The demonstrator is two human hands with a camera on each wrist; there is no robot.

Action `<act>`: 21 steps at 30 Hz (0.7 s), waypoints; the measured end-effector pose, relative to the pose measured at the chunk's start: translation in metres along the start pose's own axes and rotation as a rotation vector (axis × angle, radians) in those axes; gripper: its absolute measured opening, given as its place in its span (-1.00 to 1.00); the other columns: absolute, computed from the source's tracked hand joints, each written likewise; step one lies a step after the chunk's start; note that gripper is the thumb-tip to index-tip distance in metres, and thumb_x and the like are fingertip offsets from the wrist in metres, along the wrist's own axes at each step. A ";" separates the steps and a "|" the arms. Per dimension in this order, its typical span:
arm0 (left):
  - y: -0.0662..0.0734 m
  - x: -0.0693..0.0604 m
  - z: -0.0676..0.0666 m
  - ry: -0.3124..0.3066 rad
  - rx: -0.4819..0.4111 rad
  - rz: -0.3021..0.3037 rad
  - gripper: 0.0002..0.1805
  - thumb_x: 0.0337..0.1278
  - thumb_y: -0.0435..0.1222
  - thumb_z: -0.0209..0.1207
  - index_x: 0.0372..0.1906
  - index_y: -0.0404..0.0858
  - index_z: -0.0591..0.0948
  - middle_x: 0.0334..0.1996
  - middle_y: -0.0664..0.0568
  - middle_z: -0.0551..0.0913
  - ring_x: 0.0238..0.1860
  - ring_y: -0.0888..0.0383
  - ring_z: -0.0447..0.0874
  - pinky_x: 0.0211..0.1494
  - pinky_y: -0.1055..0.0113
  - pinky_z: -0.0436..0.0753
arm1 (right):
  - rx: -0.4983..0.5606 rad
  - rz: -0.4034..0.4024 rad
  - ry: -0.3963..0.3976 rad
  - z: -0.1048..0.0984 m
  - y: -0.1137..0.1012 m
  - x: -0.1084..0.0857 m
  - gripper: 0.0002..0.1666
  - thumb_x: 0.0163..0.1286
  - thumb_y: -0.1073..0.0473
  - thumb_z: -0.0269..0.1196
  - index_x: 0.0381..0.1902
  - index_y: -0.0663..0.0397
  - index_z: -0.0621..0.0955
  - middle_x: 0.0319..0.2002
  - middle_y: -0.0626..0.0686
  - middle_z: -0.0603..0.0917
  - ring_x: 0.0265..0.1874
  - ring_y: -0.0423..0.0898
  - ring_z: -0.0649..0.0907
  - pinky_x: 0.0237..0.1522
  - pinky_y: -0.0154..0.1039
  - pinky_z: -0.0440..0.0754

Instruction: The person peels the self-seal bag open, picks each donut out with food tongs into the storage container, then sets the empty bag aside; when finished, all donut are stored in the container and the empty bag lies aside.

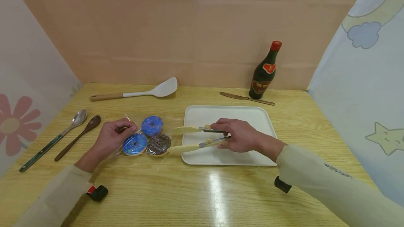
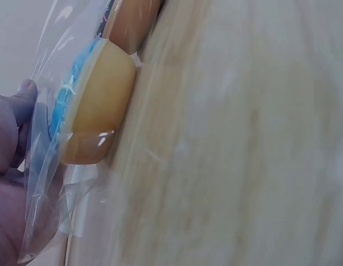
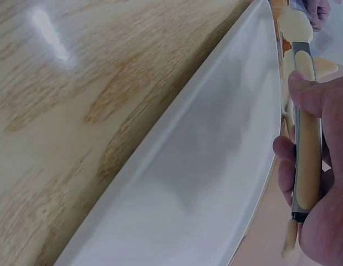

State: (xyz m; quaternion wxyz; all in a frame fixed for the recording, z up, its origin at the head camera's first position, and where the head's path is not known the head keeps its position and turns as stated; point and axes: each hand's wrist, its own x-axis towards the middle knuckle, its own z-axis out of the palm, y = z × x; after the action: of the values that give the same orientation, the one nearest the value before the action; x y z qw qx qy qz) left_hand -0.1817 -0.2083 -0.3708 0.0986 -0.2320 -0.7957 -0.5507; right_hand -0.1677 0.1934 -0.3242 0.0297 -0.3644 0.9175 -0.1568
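My left hand (image 1: pixel 113 136) pinches the left end of a clear plastic bag (image 2: pixel 46 188). Three doughnuts lie in or under the film: a purple-blue one (image 1: pixel 152 125), a bright blue one (image 1: pixel 134 144) and a chocolate one (image 1: pixel 159 145) with sprinkles. My right hand (image 1: pixel 238 135) grips a pair of tongs (image 1: pixel 185 148) with cream tips, its thumb along one arm in the right wrist view. The tongs stand spread, their tips beside the bag's right end, near the chocolate doughnut. Below the tongs and right hand lies a white tray (image 1: pixel 266 123).
A silver spoon (image 1: pixel 79 117) and a wooden spoon (image 1: pixel 92 123) lie at the left. Behind the doughnuts rests a white spatula (image 1: pixel 165 87). A dark bottle (image 1: pixel 263 74) stands at the back right by a bronze knife (image 1: pixel 235 96).
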 end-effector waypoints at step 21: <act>0.006 0.001 0.006 0.016 0.056 -0.007 -0.92 0.12 -0.63 0.15 -0.37 -0.53 0.65 -0.45 -0.13 0.63 -0.41 0.25 0.56 -0.36 0.52 0.53 | -0.035 -0.005 -0.064 0.006 -0.003 0.013 -0.33 0.16 0.04 0.39 0.24 -0.02 0.50 0.09 -0.14 0.50 -0.28 -0.27 0.60 -0.33 -0.23 0.49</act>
State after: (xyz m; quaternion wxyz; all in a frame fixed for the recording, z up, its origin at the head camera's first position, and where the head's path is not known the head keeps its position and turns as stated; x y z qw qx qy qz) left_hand -0.1793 -0.2008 -0.3673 0.1094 -0.2218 -0.8108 -0.5305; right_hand -0.1742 0.1807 -0.3284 0.0521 -0.3721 0.9177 -0.1294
